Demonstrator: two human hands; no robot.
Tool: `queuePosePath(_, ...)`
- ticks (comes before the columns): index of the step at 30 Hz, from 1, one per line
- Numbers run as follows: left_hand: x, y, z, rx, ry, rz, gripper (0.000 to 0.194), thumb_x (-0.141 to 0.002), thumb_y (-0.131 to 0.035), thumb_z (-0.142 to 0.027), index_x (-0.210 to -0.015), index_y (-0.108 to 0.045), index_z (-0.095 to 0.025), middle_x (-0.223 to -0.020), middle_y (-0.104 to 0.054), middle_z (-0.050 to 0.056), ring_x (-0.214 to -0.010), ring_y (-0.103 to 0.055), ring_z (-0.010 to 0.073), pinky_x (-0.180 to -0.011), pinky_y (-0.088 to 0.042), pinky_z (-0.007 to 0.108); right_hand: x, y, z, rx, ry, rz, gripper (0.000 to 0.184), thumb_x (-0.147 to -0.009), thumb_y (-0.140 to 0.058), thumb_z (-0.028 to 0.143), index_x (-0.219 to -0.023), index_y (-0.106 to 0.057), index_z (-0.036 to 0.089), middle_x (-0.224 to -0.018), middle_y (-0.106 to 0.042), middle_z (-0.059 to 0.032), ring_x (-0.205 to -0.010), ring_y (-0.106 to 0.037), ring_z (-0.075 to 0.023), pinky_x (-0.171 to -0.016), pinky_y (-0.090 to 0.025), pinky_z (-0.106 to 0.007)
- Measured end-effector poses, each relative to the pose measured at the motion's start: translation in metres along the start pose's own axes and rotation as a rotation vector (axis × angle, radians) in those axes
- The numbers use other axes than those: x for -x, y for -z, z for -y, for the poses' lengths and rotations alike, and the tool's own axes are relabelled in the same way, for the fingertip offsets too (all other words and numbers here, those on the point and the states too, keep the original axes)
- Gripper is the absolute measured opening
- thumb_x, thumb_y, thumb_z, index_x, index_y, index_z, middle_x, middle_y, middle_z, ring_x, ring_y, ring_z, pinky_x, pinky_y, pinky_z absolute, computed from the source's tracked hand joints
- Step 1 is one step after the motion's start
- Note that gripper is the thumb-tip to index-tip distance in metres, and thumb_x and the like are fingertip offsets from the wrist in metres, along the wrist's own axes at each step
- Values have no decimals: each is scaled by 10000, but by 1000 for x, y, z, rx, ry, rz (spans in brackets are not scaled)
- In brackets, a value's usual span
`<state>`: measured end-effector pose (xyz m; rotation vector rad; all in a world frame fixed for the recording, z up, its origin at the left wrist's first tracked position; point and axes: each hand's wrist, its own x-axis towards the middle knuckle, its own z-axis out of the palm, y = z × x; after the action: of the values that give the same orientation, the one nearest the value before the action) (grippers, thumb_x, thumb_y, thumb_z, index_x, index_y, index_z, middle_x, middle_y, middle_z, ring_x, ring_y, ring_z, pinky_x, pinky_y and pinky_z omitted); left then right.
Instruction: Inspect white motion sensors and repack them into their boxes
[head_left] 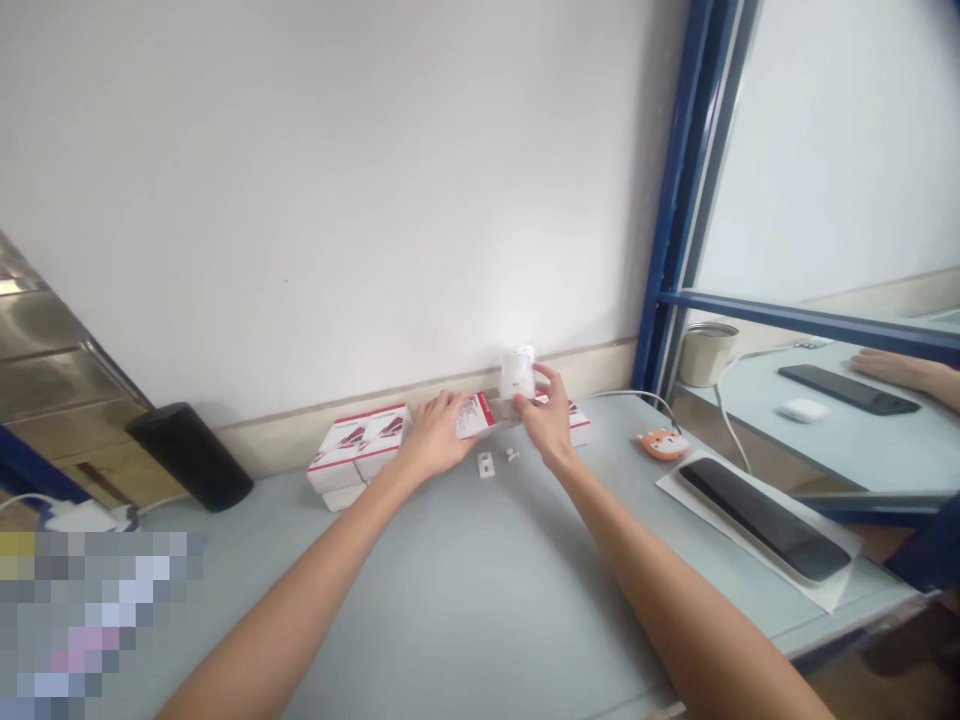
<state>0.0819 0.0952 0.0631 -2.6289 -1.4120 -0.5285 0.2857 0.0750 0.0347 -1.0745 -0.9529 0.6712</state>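
Observation:
My left hand (437,432) is closed round a small white-and-red carton (474,415), whose end flap faces right. Between the thumb and fingers of my right hand (549,415) is a rounded white plastic device (517,376), held upright at the carton's open end. The device's exact kind is not plain to see. On the table just below lie a small white rectangular piece (486,465) and a tiny white part (512,455). More white-and-red cartons (358,440) stand to the left of my left hand, and another carton (579,424) is partly hidden behind my right hand.
A black cylinder (191,455) leans at the left by the wall. To the right, an orange animal-shaped object (663,444) and a phone (765,515) on white paper lie on the grey table (450,600). Beyond the blue frame (660,250), another person's hand (892,368) rests on a table.

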Motion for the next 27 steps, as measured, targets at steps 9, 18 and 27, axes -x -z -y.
queuePosePath(9, 98, 36, -18, -83, 71, -181, 693, -929, -676, -446, -1574, -430, -384, -1225, -498, 98, -945, -664, 289, -802, -571, 421, 45, -26, 36, -80, 103, 369, 630, -798, -747, 320, -1389, -530, 296, -1347, -637, -94, -835, -741, -187, -689, -586, -312)
queuePosePath(18, 141, -14, 16, 80, 103, -532, 639, -855, -758, -308, -1450, -526, -330, -1140, -500, 97, -1026, -657, 292, -890, -588, 446, 101, -53, 17, 64, 91, 512, 444, -896, -730, 344, -1290, -532, 286, -1047, -761, -66, -877, -742, -252, -730, -565, -369)
queuePosePath(27, 146, -16, 23, 380, 192, -630, 608, -856, -787, -344, -1411, -540, -308, -1176, -478, 98, -1092, -626, 284, -985, -559, 458, 111, -51, 16, 282, 329, 579, 394, -994, -670, 379, -1368, -578, 296, -1331, -676, -102, -1217, -648, -291, -1057, -505, -470)
